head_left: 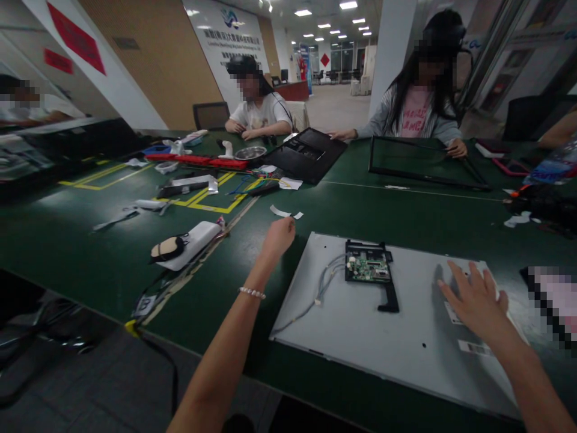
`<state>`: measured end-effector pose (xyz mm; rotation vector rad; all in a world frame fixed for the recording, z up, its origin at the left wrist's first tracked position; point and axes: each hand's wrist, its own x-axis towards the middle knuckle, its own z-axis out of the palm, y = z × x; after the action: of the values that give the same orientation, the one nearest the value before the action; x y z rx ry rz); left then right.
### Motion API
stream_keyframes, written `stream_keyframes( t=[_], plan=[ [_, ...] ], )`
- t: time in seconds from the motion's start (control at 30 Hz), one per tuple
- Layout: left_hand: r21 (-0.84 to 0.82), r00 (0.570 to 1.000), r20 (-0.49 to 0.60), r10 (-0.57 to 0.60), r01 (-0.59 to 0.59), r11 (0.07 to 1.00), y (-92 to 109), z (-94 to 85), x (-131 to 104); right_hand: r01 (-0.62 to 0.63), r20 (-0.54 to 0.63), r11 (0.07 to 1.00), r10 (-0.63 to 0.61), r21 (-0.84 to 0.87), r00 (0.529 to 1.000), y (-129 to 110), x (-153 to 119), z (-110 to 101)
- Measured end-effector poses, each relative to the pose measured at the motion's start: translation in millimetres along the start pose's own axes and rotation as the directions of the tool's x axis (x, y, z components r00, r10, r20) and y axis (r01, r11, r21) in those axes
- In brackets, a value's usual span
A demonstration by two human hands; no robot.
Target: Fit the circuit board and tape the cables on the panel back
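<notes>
A grey metal display panel point(333, 325) lies back side up on the green table in front of me. On it sits a small green circuit board point(369, 269) in a black bracket point(391, 297), with grey cables point(321, 288) running to the panel's left edge. My left hand point(280, 236), with a beaded bracelet on its wrist, is closed beyond the panel's upper left corner. Its fingertips are at a curved white strip point(280, 211); whether they grip it is hidden. Over the panel's right part my right hand point(478, 299) is open, fingers spread, near white labels point(475, 347).
A white power bank-like block point(196, 243) with a beige-and-black item point(166, 248) lies to the left. Across the table are a black back cover point(297, 156), a black frame point(424, 178) touched by a co-worker's hand point(457, 148), and a metal bowl point(250, 153).
</notes>
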<state>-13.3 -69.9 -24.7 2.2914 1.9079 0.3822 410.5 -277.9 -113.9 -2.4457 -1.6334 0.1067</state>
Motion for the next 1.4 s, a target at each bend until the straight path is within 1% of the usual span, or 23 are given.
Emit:
stream_keyframes(
  t=[0.03, 0.07, 0.1, 0.17, 0.27, 0.43, 0.6, 0.8, 0.97, 1.1, 1.2, 1.3, 1.4],
  plan=[
    [0.053, 0.997, -0.063, 0.051, -0.048, 0.997, -4.0, 1.8, 6.5, 0.016, 0.003, 1.0, -0.016, -0.01, 1.0, -3.6, -1.0, -0.8],
    [0.101, 0.991, -0.091, 0.093, -0.084, 0.991, -7.9, 3.9, 13.4, 0.029, 0.006, 0.999, -0.028, -0.019, 1.0, -7.1, -2.1, -1.2],
    [0.144, 0.989, -0.086, 0.124, -0.111, 0.983, -11.4, 6.2, 20.4, 0.04, 0.011, 0.999, -0.04, -0.026, 0.999, -10.5, -3.2, -1.3],
    [0.209, 0.988, -0.027, 0.15, -0.141, 0.968, -17.0, 10.6, 34.0, 0.056, 0.023, 0.998, -0.055, -0.038, 0.998, -16.6, -5.3, -0.7],
    [0.251, 0.99, 0.038, 0.134, -0.139, 0.958, -21.5, 15.9, 50.8, 0.076, 0.034, 0.995, -0.074, -0.062, 0.997, -23.2, -7.5, 0.4],
    [0.29, 0.997, 0.036, 0.061, -0.069, 0.954, -23.9, 23.6, 66.1, 0.087, 0.022, 0.991, -0.085, -0.101, 0.996, -26.3, -8.5, 1.1],
    [0.308, 1.0, 0.0, 0.029, -0.027, 0.951, -25.2, 30.5, 70.6, 0.11, -0.006, 0.985, -0.112, -0.131, 0.994, -25.3, -9.7, 2.3],
    [0.295, 0.999, -0.026, 0.045, -0.035, 0.955, -25.1, 28.8, 67.3, 0.117, -0.004, 0.984, -0.119, -0.131, 0.993, -25.0, -8.8, 3.0],
    [0.278, 0.999, -0.042, 0.016, -0.004, 0.961, -13.6, 31.0, 61.8, 0.116, 0.034, 0.987, -0.113, -0.115, 0.993, -23.4, -6.0, 1.1],
    [0.283, 0.999, -0.044, -0.025, 0.037, 0.958, 2.8, 38.1, 66.0, 0.11, 0.047, 0.987, -0.105, -0.121, 0.993, -25.1, -6.8, -1.8],
    [0.289, 0.999, -0.04, -0.036, 0.046, 0.956, 11.2, 43.3, 70.3, 0.11, 0.043, 0.985, -0.105, -0.134, 0.994, -27.6, -9.0, -3.9],
    [0.3, 0.998, -0.042, -0.037, 0.048, 0.953, 12.0, 44.3, 71.1, 0.111, 0.035, 0.983, -0.107, -0.147, 0.994, -29.9, -10.7, -6.0],
    [0.316, 0.998, -0.055, -0.021, 0.037, 0.948, 5.3, 40.3, 68.6, 0.12, 0.039, 0.981, -0.115, -0.15, 0.993, -31.1, -11.0, -8.0]
  ],
)
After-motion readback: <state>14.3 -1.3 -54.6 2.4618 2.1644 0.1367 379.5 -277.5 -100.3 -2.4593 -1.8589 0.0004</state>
